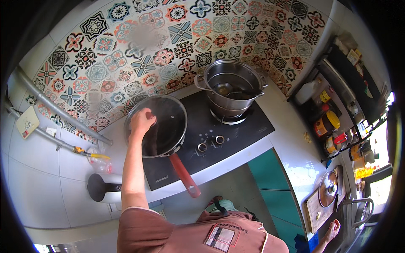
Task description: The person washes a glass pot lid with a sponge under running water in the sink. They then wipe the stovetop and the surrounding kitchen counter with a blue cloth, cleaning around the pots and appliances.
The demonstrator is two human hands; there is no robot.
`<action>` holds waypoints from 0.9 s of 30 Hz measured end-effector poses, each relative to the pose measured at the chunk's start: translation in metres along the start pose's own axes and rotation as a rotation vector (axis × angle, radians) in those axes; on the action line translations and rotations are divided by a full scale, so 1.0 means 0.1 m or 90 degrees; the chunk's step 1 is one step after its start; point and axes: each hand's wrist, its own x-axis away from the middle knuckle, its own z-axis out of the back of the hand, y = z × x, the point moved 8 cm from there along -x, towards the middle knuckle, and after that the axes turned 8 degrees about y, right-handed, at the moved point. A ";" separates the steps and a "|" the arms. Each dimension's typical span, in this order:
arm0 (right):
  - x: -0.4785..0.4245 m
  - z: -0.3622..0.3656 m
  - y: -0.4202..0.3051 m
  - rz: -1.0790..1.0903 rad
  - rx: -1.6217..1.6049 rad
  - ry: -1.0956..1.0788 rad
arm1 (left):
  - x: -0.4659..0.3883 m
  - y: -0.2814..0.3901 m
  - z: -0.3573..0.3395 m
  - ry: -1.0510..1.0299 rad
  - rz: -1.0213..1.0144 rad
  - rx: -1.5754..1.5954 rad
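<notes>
My left hand [141, 122] grips the reddish knob of a glass pan lid [167, 126] with a metal rim. Under the lid is a frying pan, its long red handle [184, 175] reaching over the front edge of the black gas hob [234, 140]. Whether the lid sits flush on the pan, I cannot tell. Far off to the lower right, my right hand [332, 230] hangs near a wooden cutting board [312, 208], fingers loosely bent, with nothing visible in it. Another glass lid [327, 189] lies on that board.
A steel pot [232, 104] with a ladle [225, 89] inside stands on the right burner. An electric kettle [102, 188] is left of the hob. Jars fill a black rack [316, 136] at right, and a sink tap [364, 202] stands beyond the board.
</notes>
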 end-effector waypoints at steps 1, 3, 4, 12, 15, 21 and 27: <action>0.09 -0.09 -0.13 -0.016 0.037 0.019 | -0.02 -0.04 -0.03 -0.007 0.009 0.006; 0.10 -0.17 -0.12 -0.019 0.066 0.013 | -0.04 -0.11 -0.04 -0.006 0.020 0.000; 0.12 -0.20 -0.12 -0.021 0.081 0.012 | -0.04 -0.15 -0.04 -0.007 0.023 0.000; 0.64 -0.57 -0.74 -0.004 0.236 0.017 | -0.22 -0.28 -0.29 -0.062 0.020 0.124; 0.70 -0.53 -1.04 0.049 0.257 0.014 | -0.14 -0.53 -0.55 -0.147 0.075 0.232; 0.14 0.25 -1.60 0.097 0.155 0.127 | -0.33 -1.39 -0.48 0.034 -0.066 -0.090; -0.55 0.81 -1.01 0.032 0.748 0.050 | -0.52 -1.47 -0.93 -0.187 0.172 0.121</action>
